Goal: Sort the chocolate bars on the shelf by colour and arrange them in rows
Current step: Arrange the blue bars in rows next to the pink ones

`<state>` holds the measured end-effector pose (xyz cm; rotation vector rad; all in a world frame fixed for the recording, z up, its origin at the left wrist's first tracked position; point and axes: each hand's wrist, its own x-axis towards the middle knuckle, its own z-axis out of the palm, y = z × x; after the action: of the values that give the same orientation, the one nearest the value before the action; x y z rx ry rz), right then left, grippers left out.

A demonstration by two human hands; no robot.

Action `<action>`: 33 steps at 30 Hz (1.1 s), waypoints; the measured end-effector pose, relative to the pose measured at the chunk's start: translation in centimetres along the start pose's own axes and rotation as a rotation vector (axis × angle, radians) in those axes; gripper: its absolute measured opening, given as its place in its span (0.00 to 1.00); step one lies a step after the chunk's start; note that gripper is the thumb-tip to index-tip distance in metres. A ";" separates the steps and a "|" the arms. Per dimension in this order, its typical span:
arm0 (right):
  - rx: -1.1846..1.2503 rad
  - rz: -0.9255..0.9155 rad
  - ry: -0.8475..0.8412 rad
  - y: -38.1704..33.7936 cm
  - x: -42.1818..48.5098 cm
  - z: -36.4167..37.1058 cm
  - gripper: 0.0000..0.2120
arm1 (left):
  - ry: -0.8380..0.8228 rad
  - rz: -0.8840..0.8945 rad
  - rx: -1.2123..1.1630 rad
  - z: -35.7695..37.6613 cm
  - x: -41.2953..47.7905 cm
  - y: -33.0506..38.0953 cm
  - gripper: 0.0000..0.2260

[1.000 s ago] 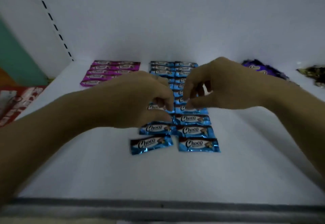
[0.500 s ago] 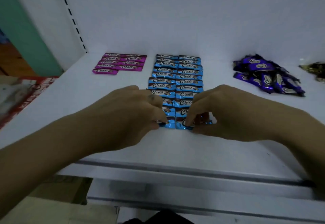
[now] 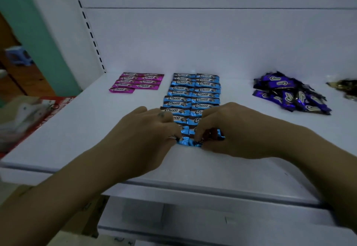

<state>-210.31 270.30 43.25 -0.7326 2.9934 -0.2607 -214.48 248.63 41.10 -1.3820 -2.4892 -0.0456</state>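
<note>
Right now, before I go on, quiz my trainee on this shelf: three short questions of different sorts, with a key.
1. True or false: the purple bars lie in a loose heap.
2. Which bars do the left hand and right hand hold? A red bars; B blue bars; C green bars.
3. Fill in: the pink bars lie to the ___ of the blue bars.
Key: 1 true; 2 B; 3 left.
</note>
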 end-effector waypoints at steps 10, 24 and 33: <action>-0.122 0.233 0.211 0.3 -1.1 -2.4 0.21 | 0.094 -0.047 -0.059 -2.4 4.2 0.6 0.17; -0.088 0.617 0.210 7.6 -8.4 -3.3 0.27 | -0.196 -0.024 -0.052 -2.1 14.4 4.5 0.26; 0.001 0.620 0.171 18.0 -12.7 -6.3 0.22 | -0.316 -0.356 -0.384 2.4 26.0 9.2 0.30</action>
<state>-207.75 292.87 46.38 0.2474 3.1826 -0.2976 -220.26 275.45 44.79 -1.1216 -3.0935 -0.4314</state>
